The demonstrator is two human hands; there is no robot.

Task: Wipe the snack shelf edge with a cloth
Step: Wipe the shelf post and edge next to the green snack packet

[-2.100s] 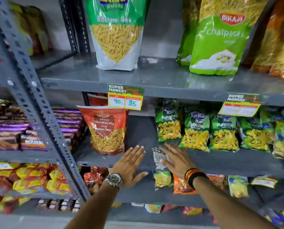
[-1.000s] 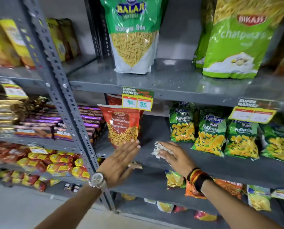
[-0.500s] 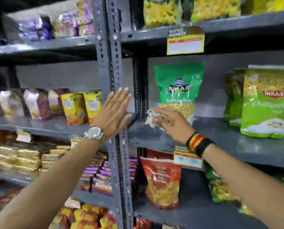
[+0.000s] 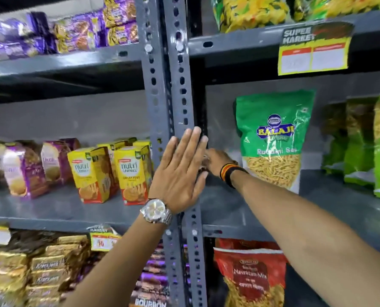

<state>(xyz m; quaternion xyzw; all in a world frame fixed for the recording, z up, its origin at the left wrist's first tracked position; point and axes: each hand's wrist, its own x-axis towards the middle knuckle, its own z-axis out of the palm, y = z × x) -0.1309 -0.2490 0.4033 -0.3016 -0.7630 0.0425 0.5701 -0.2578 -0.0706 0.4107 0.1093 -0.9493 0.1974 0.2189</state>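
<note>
My left hand (image 4: 180, 171), with a silver watch on the wrist, lies flat and open against the grey perforated upright post (image 4: 180, 89). Behind it my right hand (image 4: 217, 161), wearing red and black wristbands, reaches over the grey snack shelf (image 4: 262, 209) beside the post. Only a small whitish scrap of the cloth (image 4: 205, 157) shows at its fingers; the left hand hides the rest. A green Balaji sev bag (image 4: 273, 138) stands upright just right of the right hand.
Yellow Nutri Choice biscuit boxes (image 4: 109, 171) and purple packs stand on the left shelf. Green snack bags (image 4: 370, 140) fill the far right. A price tag (image 4: 313, 52) hangs from the shelf above. A red Navratan Mix bag (image 4: 251, 273) sits below.
The view has risen from the lower shelf to the sev shelf. My right hand carried the cloth up and in towards the post; my left hand moved onto the post, covering it.
</note>
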